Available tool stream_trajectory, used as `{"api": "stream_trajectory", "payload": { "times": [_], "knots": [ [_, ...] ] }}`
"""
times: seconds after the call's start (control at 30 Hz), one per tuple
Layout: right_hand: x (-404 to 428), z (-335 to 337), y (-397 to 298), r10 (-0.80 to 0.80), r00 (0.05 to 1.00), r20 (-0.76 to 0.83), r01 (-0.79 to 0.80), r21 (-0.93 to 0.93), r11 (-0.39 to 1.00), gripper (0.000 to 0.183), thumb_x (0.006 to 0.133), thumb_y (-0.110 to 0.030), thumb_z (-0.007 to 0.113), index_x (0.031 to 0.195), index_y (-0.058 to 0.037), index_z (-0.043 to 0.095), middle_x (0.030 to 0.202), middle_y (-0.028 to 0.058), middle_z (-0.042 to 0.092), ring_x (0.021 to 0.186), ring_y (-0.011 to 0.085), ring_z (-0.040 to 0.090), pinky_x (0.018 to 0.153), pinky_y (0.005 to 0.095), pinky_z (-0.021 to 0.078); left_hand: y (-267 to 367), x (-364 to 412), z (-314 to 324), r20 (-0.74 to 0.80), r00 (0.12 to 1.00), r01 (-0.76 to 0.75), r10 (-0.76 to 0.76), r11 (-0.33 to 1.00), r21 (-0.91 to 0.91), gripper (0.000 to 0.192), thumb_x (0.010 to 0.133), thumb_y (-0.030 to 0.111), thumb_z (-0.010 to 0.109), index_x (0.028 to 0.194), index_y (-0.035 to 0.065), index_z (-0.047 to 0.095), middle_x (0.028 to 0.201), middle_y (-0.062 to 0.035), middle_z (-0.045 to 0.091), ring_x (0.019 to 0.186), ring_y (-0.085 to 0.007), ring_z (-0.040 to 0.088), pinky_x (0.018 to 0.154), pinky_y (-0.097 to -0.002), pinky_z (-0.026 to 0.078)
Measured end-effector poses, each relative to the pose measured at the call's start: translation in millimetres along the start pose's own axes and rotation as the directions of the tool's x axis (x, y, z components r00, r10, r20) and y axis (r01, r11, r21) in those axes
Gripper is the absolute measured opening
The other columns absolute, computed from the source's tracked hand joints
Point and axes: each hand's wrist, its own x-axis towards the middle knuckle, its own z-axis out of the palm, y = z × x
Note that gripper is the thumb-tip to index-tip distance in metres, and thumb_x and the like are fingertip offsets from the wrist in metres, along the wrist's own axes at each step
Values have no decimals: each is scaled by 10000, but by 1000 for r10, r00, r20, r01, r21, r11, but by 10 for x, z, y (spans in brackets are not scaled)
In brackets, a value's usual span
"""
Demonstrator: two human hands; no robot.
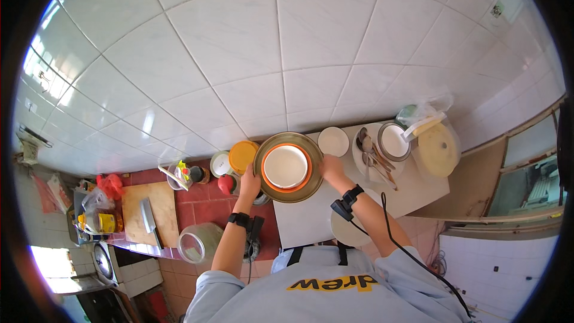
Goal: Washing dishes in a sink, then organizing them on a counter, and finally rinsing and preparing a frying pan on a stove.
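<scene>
Between my hands is a wide metal basin (pixel 289 197) with an orange-rimmed bowl (pixel 308 172) and a white bowl (pixel 285 167) nested inside it. My left hand (pixel 249 184) grips the basin's left rim, and my right hand (pixel 332 170) grips the right rim. The stack covers the left edge of a white tabletop (pixel 305 220) and part of a red-tiled counter (pixel 197 206). Just beyond my right hand stands a white bowl (pixel 333 141). Close to my left hand are a red-topped container (pixel 227 184) and a jar with a yellow lid (pixel 243 156).
At right, a white plate (pixel 358 161) holds spoons (pixel 379 161) beside a metal-rimmed bowl (pixel 394 141) and a bagged yellow lid (pixel 437 150). A round plate (pixel 352 229) sits near my body. Leftward are a glass jar (pixel 199 243) and a cleaver (pixel 147 215) on a cutting board (pixel 130 197).
</scene>
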Motion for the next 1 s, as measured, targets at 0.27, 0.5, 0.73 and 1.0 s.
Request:
{"api": "stream_trajectory", "payload": {
  "times": [0.27,0.5,0.73,1.0],
  "knots": [
    [66,104,60,26,994,-104,-19,59,998,237,779,-229,552,755,5,584,765,209,596,759,379,571,660,449,451,64,117,48,-72,997,-12,13,1000,18,344,772,82,475,1108,13,454,973,-265,557,937,-427,510,783,-458,420],
    [-12,65,19,27,992,-123,-16,84,996,290,814,-277,519,798,7,573,765,212,594,749,377,571,643,445,449,133,1,30,-72,997,-8,10,1000,18,376,778,92,499,1138,15,420,954,-278,556,929,-430,516,778,-449,426],
    [-322,-290,-156,112,970,-215,-74,177,981,311,832,-290,498,935,3,523,739,189,603,741,363,580,638,437,454,231,-297,-134,-167,980,-139,103,965,-223,332,867,147,461,1168,15,416,1072,-177,541,942,-250,560,761,-327,458],
    [-766,-486,-218,33,961,274,-191,573,797,332,850,-307,502,1008,-16,519,744,88,606,525,142,576,509,270,446,397,-581,-77,83,996,24,23,855,-518,396,890,158,444,1254,31,352,1118,-111,510,896,-162,557,700,-264,467]
  ]
}}
